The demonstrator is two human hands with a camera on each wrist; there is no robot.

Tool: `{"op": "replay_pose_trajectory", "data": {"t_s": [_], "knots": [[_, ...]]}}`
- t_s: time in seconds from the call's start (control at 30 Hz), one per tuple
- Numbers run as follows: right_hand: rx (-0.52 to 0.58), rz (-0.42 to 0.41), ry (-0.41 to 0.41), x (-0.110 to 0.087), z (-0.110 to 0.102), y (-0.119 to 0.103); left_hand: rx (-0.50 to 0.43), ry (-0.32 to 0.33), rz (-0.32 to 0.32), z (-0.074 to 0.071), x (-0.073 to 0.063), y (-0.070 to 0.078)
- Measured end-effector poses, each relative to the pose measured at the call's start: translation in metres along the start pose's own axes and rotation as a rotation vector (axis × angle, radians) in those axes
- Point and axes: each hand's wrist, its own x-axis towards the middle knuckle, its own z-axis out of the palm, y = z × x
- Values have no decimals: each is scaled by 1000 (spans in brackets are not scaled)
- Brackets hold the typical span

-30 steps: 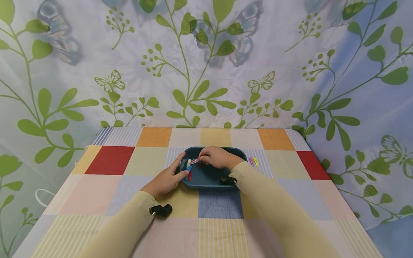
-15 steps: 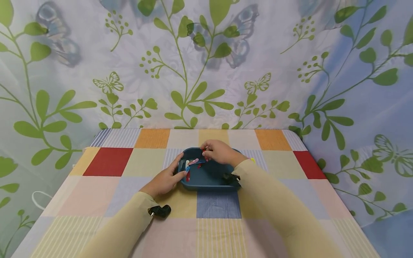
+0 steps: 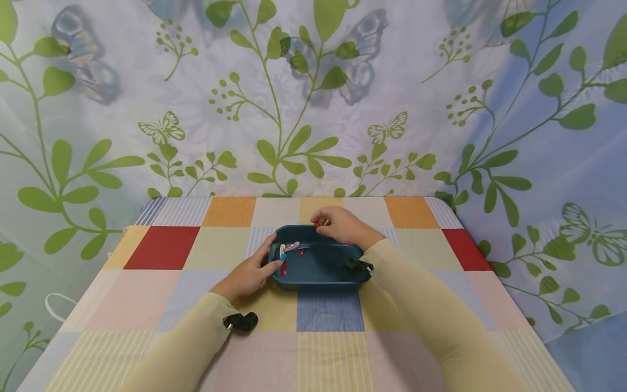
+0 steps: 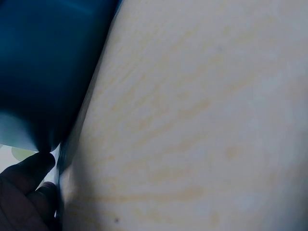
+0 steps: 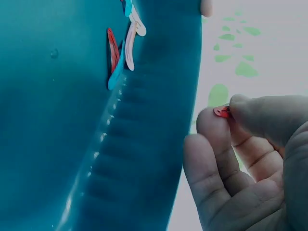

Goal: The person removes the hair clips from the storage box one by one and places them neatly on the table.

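The blue tray (image 3: 318,267) sits on the table, with my left hand (image 3: 249,275) holding its left side. That hand's thumb comes over the rim and its fingers lie along the outer wall. Thumb and index finger of my right hand (image 3: 341,224) pinch a small red snap hair clip (image 5: 222,111), just above the tray's far rim. Several hair clips lie at the left end inside the tray: a white clip (image 5: 138,21), a pink clip (image 5: 130,48), a blue clip (image 5: 116,70) and a red clip (image 5: 112,45) among them. My left thumb is right beside another red clip (image 3: 283,268).
A patchwork tablecloth (image 3: 235,247) covers the table. Behind and to the right hangs a leaf-print curtain (image 3: 196,98). A white cord loop (image 3: 54,307) shows at the table's left edge. Each sleeve carries a black wrist camera (image 3: 241,322).
My right hand has lifted from among the clips and moved toward the far rim with a red clip. The pink clip now lies in the tray. My left hand stays put.
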Motion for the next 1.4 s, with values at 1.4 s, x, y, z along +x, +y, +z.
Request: {"op": "replay_pose_trajectory", "data": {"t_s": [1.4], "knots": [[-41, 305, 131, -62, -67, 99, -2, -11, -9, 1, 4, -3]]}}
